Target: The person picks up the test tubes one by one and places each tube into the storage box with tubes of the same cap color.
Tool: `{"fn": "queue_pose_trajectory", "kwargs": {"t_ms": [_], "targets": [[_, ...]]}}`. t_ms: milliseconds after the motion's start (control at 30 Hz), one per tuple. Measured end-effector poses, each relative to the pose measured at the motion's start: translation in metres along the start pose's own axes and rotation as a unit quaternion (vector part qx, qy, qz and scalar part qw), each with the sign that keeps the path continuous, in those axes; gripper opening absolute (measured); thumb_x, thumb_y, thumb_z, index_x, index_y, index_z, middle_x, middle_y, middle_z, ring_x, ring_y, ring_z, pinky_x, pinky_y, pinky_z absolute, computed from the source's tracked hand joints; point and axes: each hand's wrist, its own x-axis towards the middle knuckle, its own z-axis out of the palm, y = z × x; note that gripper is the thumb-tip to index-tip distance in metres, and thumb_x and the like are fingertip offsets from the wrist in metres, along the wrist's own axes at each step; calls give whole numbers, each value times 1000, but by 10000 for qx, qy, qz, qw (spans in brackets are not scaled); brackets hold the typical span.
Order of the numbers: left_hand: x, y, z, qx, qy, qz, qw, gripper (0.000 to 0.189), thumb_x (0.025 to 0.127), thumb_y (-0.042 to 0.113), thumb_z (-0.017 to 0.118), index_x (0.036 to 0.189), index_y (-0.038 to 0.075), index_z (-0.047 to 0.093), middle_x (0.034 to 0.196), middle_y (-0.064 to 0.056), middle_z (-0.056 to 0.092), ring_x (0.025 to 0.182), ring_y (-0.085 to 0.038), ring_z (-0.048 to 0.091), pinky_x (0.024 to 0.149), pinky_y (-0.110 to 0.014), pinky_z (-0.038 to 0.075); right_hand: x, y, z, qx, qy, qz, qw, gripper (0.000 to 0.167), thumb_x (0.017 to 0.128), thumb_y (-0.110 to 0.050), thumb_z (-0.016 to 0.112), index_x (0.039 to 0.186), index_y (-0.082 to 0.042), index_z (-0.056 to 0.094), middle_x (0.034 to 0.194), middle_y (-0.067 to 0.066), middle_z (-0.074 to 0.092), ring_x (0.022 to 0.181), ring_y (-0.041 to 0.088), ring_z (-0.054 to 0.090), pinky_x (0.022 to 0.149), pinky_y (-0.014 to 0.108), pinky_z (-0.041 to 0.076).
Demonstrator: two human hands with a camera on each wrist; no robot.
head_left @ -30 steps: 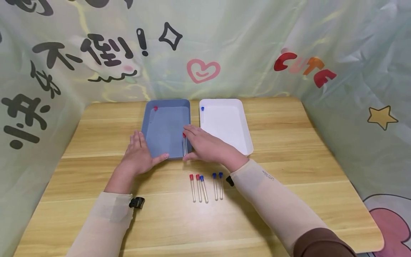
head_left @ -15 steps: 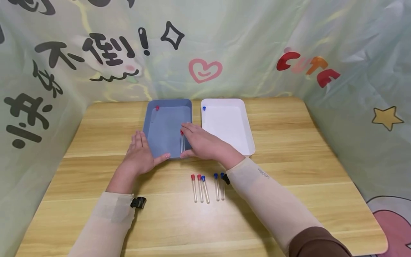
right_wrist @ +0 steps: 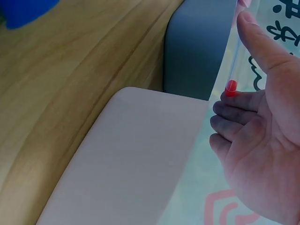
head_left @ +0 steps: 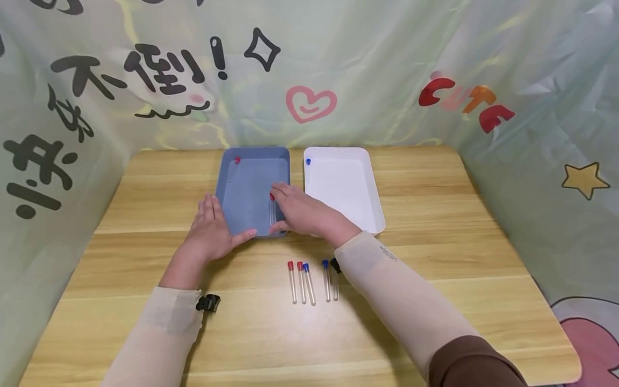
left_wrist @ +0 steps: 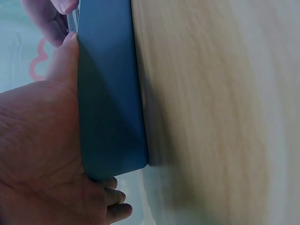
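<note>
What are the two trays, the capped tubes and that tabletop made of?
Blue-grey tray and white tray: probably matte plastic, with even colour and rounded corners. Tubes: clear glass or plastic, since wood shows through; I can't tell which. Tabletop: wood or laminate; grain and soft sheen show.

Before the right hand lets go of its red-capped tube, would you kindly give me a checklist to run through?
1. Red-capped tube secure: ok, it appears pinched end to end by the right hand.
2. Tube over the blue-gray tray: ok, at its near right side in the head view.
3. Tray steadied: ok, the left hand rests against its near left corner.
4. Tube touching the tray: cannot tell.
5. All cap colours visible among the five loose tubes on the table: not ok, the rightmost cap is hidden.
</note>
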Motion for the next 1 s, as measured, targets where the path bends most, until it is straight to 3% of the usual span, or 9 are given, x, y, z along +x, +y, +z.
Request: {"fn": "queue_pose_trajectory", "kwargs": {"t_ms": [1000], "targets": [[-2, 0, -1, -43, 23, 18, 10000, 138, 97, 89, 39, 161, -18, -18, 171, -39, -26, 164, -60, -13, 135, -69, 9, 45, -12, 17, -551, -288, -31, 9981, 98, 101, -62, 68, 169, -1, 31, 180, 15, 29, 169, 30, 26, 140, 40, 23]]}}
